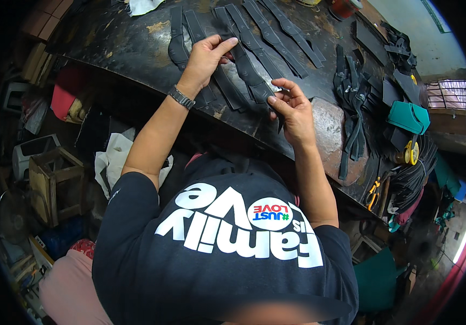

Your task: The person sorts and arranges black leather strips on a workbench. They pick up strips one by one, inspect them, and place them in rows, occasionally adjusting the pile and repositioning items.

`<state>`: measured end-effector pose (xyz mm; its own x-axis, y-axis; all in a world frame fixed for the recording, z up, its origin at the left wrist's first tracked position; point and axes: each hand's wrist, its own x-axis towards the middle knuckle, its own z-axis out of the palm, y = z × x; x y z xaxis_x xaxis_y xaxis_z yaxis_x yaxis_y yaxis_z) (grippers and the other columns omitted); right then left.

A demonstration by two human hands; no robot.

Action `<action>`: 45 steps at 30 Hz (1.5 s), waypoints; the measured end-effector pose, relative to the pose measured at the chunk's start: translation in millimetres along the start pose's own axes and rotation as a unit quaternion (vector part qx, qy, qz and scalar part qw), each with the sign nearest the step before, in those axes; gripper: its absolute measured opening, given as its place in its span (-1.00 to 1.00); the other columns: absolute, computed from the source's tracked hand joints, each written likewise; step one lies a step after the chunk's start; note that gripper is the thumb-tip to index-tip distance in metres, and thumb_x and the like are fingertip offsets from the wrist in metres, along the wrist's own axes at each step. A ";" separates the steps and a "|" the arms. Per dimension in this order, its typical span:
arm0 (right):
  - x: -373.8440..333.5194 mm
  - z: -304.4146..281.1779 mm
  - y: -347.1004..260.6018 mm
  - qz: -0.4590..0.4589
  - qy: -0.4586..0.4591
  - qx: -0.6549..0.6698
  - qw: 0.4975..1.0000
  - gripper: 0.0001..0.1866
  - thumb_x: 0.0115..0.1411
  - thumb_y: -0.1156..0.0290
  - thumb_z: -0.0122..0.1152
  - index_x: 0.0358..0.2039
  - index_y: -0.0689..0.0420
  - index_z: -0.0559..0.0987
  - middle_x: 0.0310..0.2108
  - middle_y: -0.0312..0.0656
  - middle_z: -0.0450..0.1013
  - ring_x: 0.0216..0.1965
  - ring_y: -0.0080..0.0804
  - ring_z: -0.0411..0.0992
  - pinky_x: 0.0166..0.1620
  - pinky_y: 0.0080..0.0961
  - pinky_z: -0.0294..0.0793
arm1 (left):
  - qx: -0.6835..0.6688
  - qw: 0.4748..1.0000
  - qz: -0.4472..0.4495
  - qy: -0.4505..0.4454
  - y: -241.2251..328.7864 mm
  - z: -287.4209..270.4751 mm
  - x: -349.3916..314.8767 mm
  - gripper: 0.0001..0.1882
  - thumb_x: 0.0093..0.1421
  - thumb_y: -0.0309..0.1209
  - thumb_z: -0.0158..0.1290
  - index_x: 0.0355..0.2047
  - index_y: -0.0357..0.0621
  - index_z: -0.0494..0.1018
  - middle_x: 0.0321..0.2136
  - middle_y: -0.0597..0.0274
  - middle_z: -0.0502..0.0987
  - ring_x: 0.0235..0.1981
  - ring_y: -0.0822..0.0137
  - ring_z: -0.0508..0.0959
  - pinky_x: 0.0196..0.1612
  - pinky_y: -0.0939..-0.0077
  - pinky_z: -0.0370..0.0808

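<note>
A black leather-like strap (247, 74), wider along part of its length, is stretched slantwise between my hands above the dark worktable (130, 51). Its upper part is pinched between the thumb and fingers of my left hand (206, 58), which wears a wristwatch (181, 97). Lower down and to the right, my right hand (296, 112) grips the other end with thumb and fingertips. Several similar black straps lie in a row around and beyond my hands, among them one strap (176, 40) at the left and another strap (292, 33) at the right.
Right of my right hand sits a grey stone slab (328, 138), with a heap of black strips (352, 97) beside it. Farther right are a teal folded piece (409, 117), a yellow spool (411, 152) and orange-handled pliers (373, 193). A wooden stool (54, 187) stands at the left.
</note>
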<state>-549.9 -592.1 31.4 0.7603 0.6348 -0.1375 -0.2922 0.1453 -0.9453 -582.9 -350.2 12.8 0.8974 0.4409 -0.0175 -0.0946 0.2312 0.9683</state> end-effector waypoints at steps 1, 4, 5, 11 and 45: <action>-1.2 0.2 1.8 -0.003 0.003 -0.017 1.000 -0.65 0.17 0.65 0.24 -0.02 0.20 0.51 -0.37 -0.32 0.46 -0.41 -0.67 0.39 -0.42 -0.72 0.45 | 0.022 1.000 0.019 0.000 -0.2 -4.5 1.7 -0.81 0.23 -0.27 0.21 -0.39 -0.14 0.58 -0.49 0.42 0.57 -0.47 0.62 0.51 -0.39 0.75 0.42; -4.1 2.2 7.4 -0.003 -0.001 -0.044 0.999 -0.71 0.17 0.63 0.25 -0.07 0.20 0.55 -0.32 -0.32 0.48 -0.37 -0.67 0.41 -0.39 -0.71 0.46 | 0.065 0.996 0.058 0.024 -1.4 -13.8 6.0 -0.80 0.20 -0.30 0.25 -0.43 -0.18 0.56 -0.52 0.38 0.56 -0.48 0.61 0.50 -0.40 0.74 0.41; -5.1 3.2 8.7 -0.001 0.000 -0.054 0.999 -0.74 0.18 0.62 0.25 -0.09 0.20 0.56 -0.32 -0.32 0.49 -0.37 -0.67 0.41 -0.39 -0.71 0.46 | 0.085 0.994 0.063 0.025 -0.8 -18.0 7.5 -0.79 0.19 -0.31 0.25 -0.44 -0.18 0.56 -0.53 0.37 0.56 -0.49 0.61 0.50 -0.41 0.74 0.41; -7.3 9.7 9.7 0.034 -0.029 -0.098 0.994 -0.81 0.19 0.59 0.26 -0.16 0.22 0.61 -0.31 -0.33 0.51 -0.42 -0.66 0.43 -0.35 -0.71 0.47 | 0.191 0.976 0.098 0.027 10.2 -49.6 27.3 -0.78 0.17 -0.31 0.26 -0.46 -0.21 0.55 -0.55 0.35 0.57 -0.50 0.59 0.51 -0.42 0.71 0.41; -88.7 -32.8 -3.3 0.207 -0.259 -0.385 0.862 -0.71 0.24 0.28 0.26 -0.24 0.29 0.64 -0.31 -0.03 0.55 -0.27 -0.24 0.53 -0.18 -0.41 0.47 | 0.292 0.844 -0.140 -0.429 -2.0 -6.5 -164.7 -0.62 0.20 -0.16 0.21 -0.10 -0.15 0.59 -0.17 0.15 0.56 -0.15 0.26 0.55 -0.10 0.42 0.49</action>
<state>-597.3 -673.8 36.9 0.2650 0.7936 -0.5477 0.1464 -0.5945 -0.7906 -733.3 -417.7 12.1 0.8550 -0.4068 -0.3215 0.1764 -0.3549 0.9181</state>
